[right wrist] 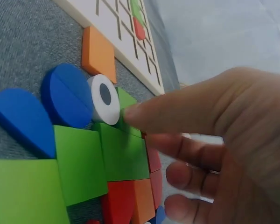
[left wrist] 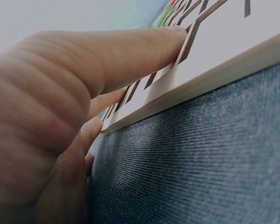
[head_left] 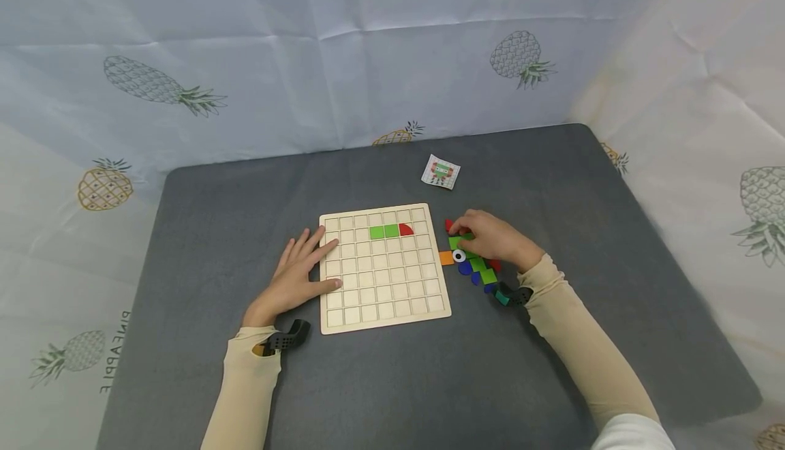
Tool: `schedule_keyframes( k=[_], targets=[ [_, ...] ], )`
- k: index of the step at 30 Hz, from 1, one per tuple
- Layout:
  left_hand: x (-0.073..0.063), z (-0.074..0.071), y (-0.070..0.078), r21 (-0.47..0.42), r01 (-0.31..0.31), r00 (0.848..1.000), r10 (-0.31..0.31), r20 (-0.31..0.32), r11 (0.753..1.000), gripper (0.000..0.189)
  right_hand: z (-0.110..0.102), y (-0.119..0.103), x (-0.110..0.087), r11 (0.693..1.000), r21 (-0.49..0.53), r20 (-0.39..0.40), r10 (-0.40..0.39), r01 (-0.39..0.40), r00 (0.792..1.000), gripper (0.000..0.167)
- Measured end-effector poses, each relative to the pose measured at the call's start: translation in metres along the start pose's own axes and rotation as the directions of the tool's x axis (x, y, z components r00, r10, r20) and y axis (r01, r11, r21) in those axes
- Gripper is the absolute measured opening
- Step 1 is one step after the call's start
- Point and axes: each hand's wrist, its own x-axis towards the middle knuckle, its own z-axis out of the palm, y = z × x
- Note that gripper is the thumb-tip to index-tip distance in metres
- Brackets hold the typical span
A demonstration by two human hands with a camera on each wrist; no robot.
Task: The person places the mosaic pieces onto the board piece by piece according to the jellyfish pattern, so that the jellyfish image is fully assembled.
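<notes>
My left hand (head_left: pixel 294 276) rests with spread fingers on the left edge of a wooden grid board (head_left: pixel 383 279); its thumb lies on the surface in the left wrist view. Two green squares (head_left: pixel 383 232) and a red rounded piece (head_left: pixel 405 230) sit in a row near the board's top. To the right of the board, my right hand (head_left: pixel 493 235) reaches into a group of coloured blocks. Its thumb touches a green block (right wrist: pixel 126 100) beside a white eye disc (right wrist: pixel 104 99). The other fingers, loosely bent, are by the red pieces (right wrist: pixel 154 154).
Orange (head_left: pixel 446 258), blue (head_left: pixel 465 268) and more green blocks (head_left: pixel 487 276) lie close together on the grey table (head_left: pixel 368 382). A small printed picture card (head_left: pixel 441 172) lies behind the board. Pineapple-print cloth (head_left: pixel 343 82) hangs behind the table.
</notes>
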Motion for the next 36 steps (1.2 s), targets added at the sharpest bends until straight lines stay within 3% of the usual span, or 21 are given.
schedule_keyframes(
  k=[18, 32, 36],
  targets=[
    [0.001, 0.001, -0.001, -0.006, 0.003, 1.0, -0.003, 0.0, 1.0, 0.085, 0.006, 0.002, 0.003, 0.998, -0.054, -0.055, 0.031, -0.034, 0.998, 0.023],
    [0.001, 0.001, -0.001, 0.009, -0.006, 1.0, 0.006, -0.008, 1.0, 0.084, -0.013, -0.006, 0.01, 0.981, 0.188, -0.137, -0.016, 0.042, 0.991, 0.011],
    [0.0, 0.001, -0.001, 0.013, -0.008, 1.0, 0.008, -0.01, 1.0, 0.085, -0.02, -0.015, 0.017, 0.978, 0.2, -0.149, -0.021, 0.051, 0.989, 0.013]
  ],
)
